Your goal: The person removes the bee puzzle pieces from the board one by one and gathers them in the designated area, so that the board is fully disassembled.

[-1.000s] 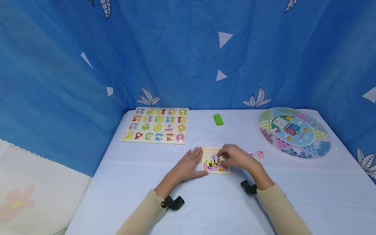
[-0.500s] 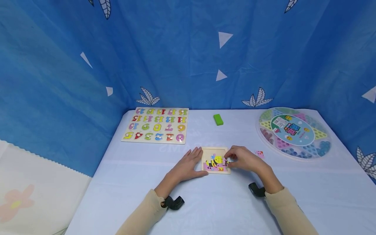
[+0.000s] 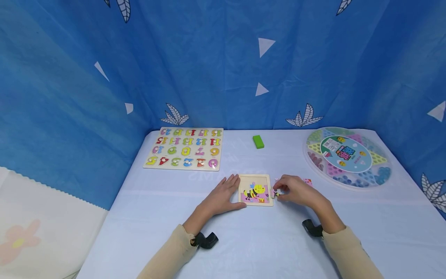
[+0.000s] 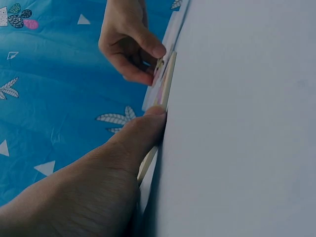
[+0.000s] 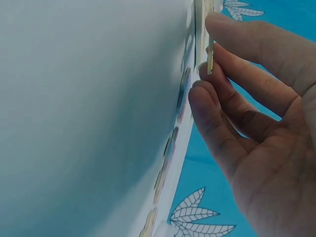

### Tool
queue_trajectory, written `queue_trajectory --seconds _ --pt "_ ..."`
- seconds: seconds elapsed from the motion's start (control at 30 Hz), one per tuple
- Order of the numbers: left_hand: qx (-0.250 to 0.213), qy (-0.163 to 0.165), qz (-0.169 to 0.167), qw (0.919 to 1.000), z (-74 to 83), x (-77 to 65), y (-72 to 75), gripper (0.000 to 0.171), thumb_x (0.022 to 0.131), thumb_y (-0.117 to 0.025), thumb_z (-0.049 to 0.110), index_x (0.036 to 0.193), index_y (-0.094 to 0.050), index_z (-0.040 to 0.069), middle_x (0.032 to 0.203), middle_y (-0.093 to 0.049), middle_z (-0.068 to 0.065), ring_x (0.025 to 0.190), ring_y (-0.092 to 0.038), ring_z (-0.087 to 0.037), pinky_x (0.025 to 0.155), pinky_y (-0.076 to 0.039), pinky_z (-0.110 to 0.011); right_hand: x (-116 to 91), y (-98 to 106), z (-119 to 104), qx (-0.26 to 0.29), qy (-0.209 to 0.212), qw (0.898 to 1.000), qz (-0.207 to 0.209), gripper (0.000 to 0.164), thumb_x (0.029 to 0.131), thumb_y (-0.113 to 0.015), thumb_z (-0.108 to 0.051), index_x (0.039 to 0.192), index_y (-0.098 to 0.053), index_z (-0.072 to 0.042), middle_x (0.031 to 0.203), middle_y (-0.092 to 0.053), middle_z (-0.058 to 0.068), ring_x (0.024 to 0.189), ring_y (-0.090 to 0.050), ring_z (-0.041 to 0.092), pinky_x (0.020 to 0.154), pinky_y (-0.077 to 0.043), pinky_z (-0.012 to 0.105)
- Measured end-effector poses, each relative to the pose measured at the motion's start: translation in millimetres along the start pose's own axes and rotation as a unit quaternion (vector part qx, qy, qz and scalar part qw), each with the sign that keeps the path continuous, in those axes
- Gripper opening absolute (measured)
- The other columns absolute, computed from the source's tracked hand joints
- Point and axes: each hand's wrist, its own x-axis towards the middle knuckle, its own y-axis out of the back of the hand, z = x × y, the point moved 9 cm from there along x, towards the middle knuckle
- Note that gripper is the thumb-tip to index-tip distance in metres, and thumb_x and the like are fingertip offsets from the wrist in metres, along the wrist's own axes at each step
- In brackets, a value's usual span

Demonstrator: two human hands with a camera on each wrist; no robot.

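A small wooden jigsaw tray (image 3: 270, 182) lies at the middle of the table, with a yellow-and-black bee picture (image 3: 256, 192) in its lower part and bare wood at the top. My left hand (image 3: 223, 195) rests along the tray's left side, fingers straight at the upper corner and thumb at the lower edge. Just right of the tray, my right hand (image 3: 296, 190) pinches a jigsaw piece (image 3: 277, 193) between thumb and fingers. The right wrist view shows that piece (image 5: 211, 59) edge-on, above the table. More loose pieces (image 3: 308, 181) lie partly hidden behind this hand.
A number puzzle board (image 3: 182, 149) lies at the back left. A green block (image 3: 258, 142) sits behind the tray. At the back right is a round clear-covered game board (image 3: 348, 159). Blue patterned cloth (image 3: 223, 69) hangs behind the table.
My right hand has moved right, off the bee picture to beside the tray, and now holds a piece there. More of the picture shows. The left hand has stayed in place.
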Motion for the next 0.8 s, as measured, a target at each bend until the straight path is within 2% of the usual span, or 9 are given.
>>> queue_trajectory --seconds 0.37,0.53,0.8 --pt "0.003 0.003 -0.004 1.0000 -0.9 1.2 -1.1 0.096 0.087 -0.056 0.065 0.156 -0.018 0.010 0.165 -0.014 -0.004 0.153 -0.009 -0.016 0.126 -0.011 -0.038 -8 7 11 -0.018 0.010 1.000 0.013 0.027 0.076 -0.082 -0.012 0.102 -0.073 -0.011 0.092 -0.064 -0.004 0.083 -0.055 0.012 0.072 -0.054 0.024" --pt "0.003 0.007 -0.007 0.9999 -1.9 1.9 0.1 0.097 0.087 -0.056 0.065 0.156 -0.017 0.010 0.165 -0.012 -0.003 0.153 -0.008 -0.016 0.126 -0.010 -0.038 -6 4 15 -0.012 -0.010 1.000 0.006 0.027 0.075 -0.083 -0.012 0.100 -0.074 -0.012 0.091 -0.064 -0.003 0.083 -0.054 0.013 0.075 -0.054 0.028" --pt "0.007 0.004 -0.004 1.0000 -1.5 2.1 -1.3 0.096 0.088 -0.056 0.065 0.156 -0.018 0.010 0.165 -0.013 -0.003 0.153 -0.008 -0.017 0.126 -0.010 -0.038 -6 1 19 -0.012 -0.034 0.999 -0.004 0.026 0.075 -0.083 -0.012 0.099 -0.074 -0.013 0.090 -0.062 -0.003 0.083 -0.053 0.014 0.074 -0.053 0.027"
